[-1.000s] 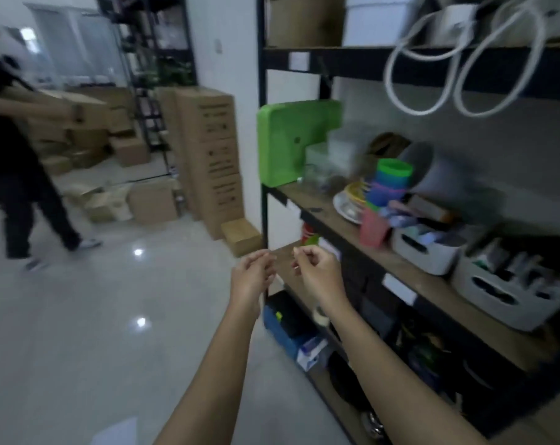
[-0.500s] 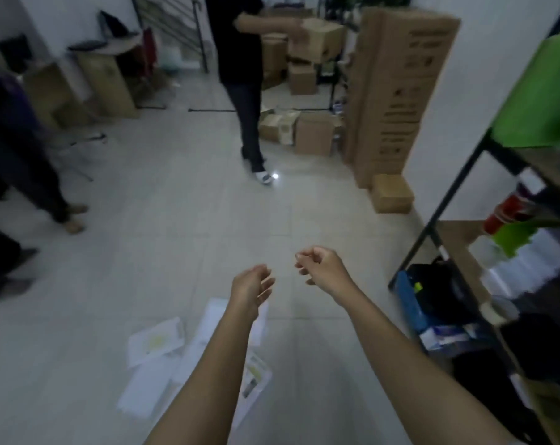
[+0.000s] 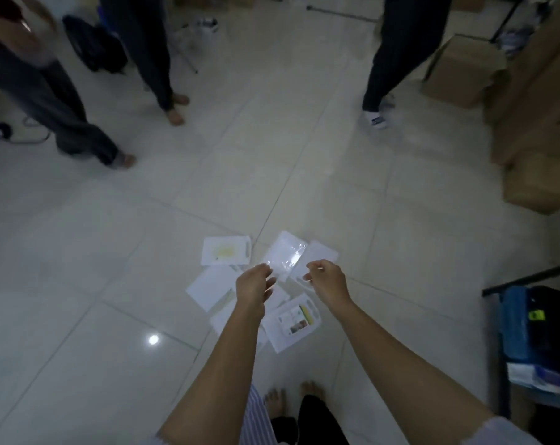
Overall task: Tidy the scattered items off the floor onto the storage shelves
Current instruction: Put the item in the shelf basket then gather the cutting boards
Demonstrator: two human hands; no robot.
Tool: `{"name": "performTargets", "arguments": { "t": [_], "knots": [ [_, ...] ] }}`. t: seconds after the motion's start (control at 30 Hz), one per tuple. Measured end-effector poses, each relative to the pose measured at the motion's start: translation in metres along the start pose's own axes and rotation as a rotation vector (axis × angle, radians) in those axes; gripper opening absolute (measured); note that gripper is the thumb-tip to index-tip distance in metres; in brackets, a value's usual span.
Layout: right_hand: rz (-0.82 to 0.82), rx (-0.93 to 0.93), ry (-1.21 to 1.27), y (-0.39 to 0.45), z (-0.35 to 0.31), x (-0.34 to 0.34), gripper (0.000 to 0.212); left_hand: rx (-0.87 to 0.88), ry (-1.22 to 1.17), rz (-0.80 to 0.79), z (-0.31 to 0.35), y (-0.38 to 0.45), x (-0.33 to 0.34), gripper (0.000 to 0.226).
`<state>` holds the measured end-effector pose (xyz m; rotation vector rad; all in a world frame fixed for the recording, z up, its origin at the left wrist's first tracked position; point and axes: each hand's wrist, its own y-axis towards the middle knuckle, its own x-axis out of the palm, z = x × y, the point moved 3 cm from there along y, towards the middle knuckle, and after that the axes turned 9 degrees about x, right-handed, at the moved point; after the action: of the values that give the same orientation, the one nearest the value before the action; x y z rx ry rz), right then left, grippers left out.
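— White flat packets [image 3: 274, 285] lie scattered on the floor at lower centre; how many do you count?
— About six that I can tell apart, overlapping in a loose heap. One [image 3: 294, 320] has a printed colour card, one [image 3: 226, 251] a pale yellow patch, one [image 3: 283, 254] is glossy clear plastic. All are thin rectangles with rounded corners.
— And the hands?
— Both reach forward above the heap on bare forearms. The left hand [image 3: 252, 285] has fingers loosely curled, holding nothing. The right hand [image 3: 326, 279] curls with fingertips drawn together; whether it pinches anything I cannot tell.
— Farther off?
— Glossy pale floor tiles [image 3: 111, 252], three people's legs along the top, brown cardboard boxes [image 3: 535, 117] at upper right, and a dark shelf frame [image 3: 529, 279] at the right edge.
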<state>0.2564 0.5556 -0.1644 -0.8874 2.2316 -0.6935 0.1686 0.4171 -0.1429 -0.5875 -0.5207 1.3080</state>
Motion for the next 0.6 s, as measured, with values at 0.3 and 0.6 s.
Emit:
{"name": "performTargets", "arguments": {
  "t": [0.3, 0.6],
  "knots": [
    [-0.051, 0.100, -0.161, 0.135, 0.112, 0.097, 0.028, -0.139, -0.096, 0.288, -0.154, 0.121, -0.011, 0.020],
    [-0.086, 0.114, -0.293, 0.314, 0.272, 0.191, 0.027, -0.199, 0.009, 0.162, -0.328, 0.302, -0.008, 0.030]
  ]
}}
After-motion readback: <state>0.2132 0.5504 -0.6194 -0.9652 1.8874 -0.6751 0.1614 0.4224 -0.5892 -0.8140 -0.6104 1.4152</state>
